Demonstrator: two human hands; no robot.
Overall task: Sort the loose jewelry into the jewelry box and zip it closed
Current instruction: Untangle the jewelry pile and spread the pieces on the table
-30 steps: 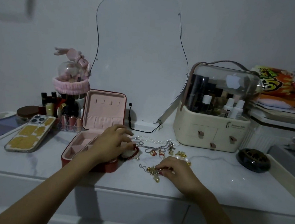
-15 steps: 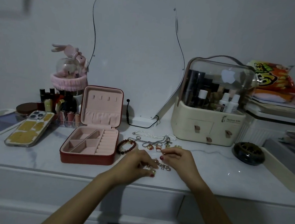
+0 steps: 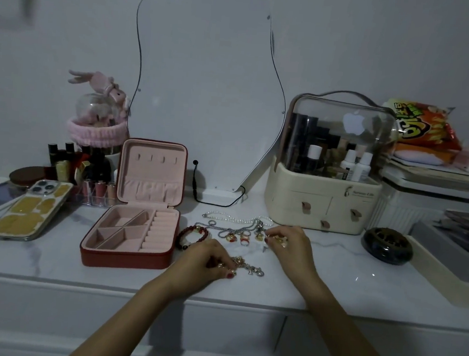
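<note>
The red jewelry box (image 3: pixel 126 257) stands open on the white marble top, its pink lid upright and its compartments bare. To its right lies loose jewelry: a red bead bracelet (image 3: pixel 192 235), a pearl strand (image 3: pixel 233 218), a silver chain (image 3: pixel 232 229) and three rings (image 3: pixel 244 238). My left hand (image 3: pixel 207 262) pinches a gold charm bracelet (image 3: pixel 247 266) at its left end. My right hand (image 3: pixel 292 245) pinches a small gold piece (image 3: pixel 279 239) beside the rings.
A phone (image 3: pixel 28 210) lies left of the box, with cosmetics bottles (image 3: pixel 69 162) behind. A mirror (image 3: pixel 206 91) leans on the wall. A cream cosmetics organiser (image 3: pixel 325 185) stands at the right, a dark round dish (image 3: pixel 388 246) beside it, and a tray edge (image 3: pixel 444 276) further right.
My left hand left the box and came to the charm bracelet. My right hand let go of that bracelet and moved up to the gold piece by the rings.
</note>
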